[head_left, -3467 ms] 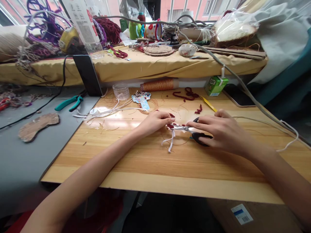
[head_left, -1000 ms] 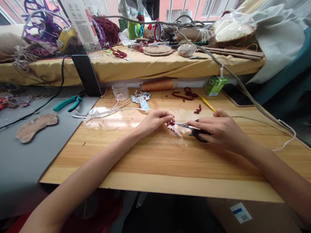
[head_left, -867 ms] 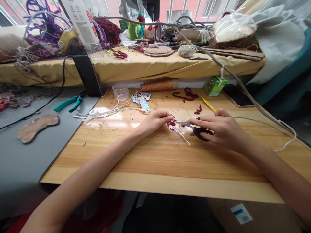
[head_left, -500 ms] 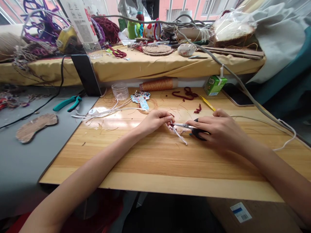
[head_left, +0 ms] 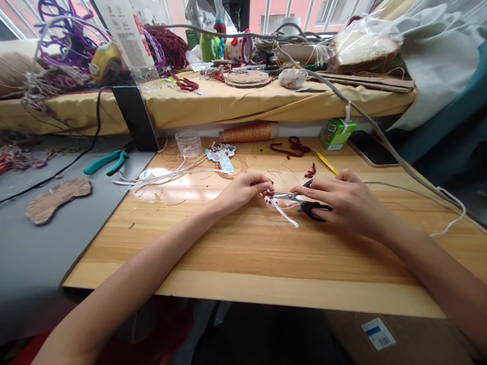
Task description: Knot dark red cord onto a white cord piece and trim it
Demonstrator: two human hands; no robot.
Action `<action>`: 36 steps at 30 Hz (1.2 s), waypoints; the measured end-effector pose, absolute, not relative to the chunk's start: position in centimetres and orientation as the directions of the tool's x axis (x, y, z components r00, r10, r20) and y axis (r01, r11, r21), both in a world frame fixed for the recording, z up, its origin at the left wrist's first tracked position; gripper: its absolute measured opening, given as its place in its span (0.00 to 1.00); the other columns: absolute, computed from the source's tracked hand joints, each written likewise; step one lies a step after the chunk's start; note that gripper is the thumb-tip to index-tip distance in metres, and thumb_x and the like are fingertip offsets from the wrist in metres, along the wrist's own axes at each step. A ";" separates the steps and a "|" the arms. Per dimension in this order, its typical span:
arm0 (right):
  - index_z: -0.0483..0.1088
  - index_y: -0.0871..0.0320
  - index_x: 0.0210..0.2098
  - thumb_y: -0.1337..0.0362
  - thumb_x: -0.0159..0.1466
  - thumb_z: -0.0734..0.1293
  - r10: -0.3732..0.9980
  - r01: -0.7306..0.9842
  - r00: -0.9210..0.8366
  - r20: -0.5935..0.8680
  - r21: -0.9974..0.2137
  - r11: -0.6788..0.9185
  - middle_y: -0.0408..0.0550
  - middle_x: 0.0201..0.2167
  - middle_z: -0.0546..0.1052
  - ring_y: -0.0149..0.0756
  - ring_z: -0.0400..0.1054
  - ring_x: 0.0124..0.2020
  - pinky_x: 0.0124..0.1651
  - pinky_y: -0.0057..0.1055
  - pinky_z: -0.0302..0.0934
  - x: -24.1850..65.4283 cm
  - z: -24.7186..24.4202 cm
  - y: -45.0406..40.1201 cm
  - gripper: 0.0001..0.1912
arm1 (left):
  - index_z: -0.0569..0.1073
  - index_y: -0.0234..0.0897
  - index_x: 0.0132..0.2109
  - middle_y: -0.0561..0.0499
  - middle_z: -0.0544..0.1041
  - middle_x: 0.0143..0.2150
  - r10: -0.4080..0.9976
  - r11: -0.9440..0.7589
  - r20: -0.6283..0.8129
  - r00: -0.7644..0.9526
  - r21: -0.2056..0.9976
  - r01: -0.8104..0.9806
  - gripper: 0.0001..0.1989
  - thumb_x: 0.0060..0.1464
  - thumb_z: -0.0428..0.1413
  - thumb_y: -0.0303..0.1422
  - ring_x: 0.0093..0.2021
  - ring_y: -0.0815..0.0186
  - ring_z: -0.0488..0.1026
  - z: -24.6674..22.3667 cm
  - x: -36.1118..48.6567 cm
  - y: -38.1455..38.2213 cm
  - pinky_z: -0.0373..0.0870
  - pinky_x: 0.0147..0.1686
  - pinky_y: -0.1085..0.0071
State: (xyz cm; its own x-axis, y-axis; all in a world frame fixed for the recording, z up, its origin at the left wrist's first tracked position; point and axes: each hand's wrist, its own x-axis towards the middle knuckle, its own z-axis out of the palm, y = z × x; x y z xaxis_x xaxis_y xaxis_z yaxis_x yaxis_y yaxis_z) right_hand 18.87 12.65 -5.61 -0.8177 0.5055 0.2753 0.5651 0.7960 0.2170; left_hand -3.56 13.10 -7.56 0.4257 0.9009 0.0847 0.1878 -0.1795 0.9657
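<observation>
Near the middle of the wooden table [head_left: 213, 243], my left hand [head_left: 249, 188] pinches a white cord [head_left: 284, 213] with a bit of dark red yarn [head_left: 270, 193] at the fingertips. The cord's free end hangs toward me, down to the right. In my right hand [head_left: 342, 200] is a pair of scissors [head_left: 314, 208] with black handles, its blades spread a little and their tips at the red yarn beside my left fingers. Small dark red scraps lie under the blades. My fingers partly hide the held piece.
Behind my hands are a cone of orange thread [head_left: 247, 133], a clear round tub [head_left: 188, 143], a dark red yarn strand [head_left: 291, 147], a yellow tool [head_left: 325, 161] and a green drink carton [head_left: 338, 133]. Teal pliers [head_left: 106, 161] lie left. A grey cable [head_left: 369, 116] crosses the right side.
The scissor blades have parted and the handles have spread. The cord's free end has swung slightly right. My left hand has stayed in about the same place.
</observation>
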 end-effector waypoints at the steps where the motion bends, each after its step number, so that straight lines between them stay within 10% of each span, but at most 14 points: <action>1: 0.64 0.54 0.45 0.67 0.59 0.57 0.504 0.564 -0.818 0.277 0.219 0.796 0.47 0.37 0.74 0.35 0.66 0.33 0.35 0.32 0.46 18.8 -5.6 12.6 0.15 | 0.69 0.30 0.27 0.52 0.70 0.26 0.899 -0.181 0.085 0.429 0.966 0.186 0.09 0.50 0.49 0.30 0.29 0.72 0.65 -7.5 -3.6 13.1 0.60 0.35 0.74; 36: 0.65 0.53 0.46 0.68 0.57 0.57 0.467 0.519 -0.846 0.257 0.200 0.831 0.44 0.32 0.75 0.33 0.66 0.30 0.33 0.32 0.45 18.6 -5.2 12.1 0.18 | 0.69 0.32 0.27 0.52 0.70 0.28 0.870 -0.341 0.153 0.469 0.874 0.347 0.09 0.49 0.48 0.31 0.31 0.70 0.65 -7.9 -3.7 13.2 0.60 0.35 0.75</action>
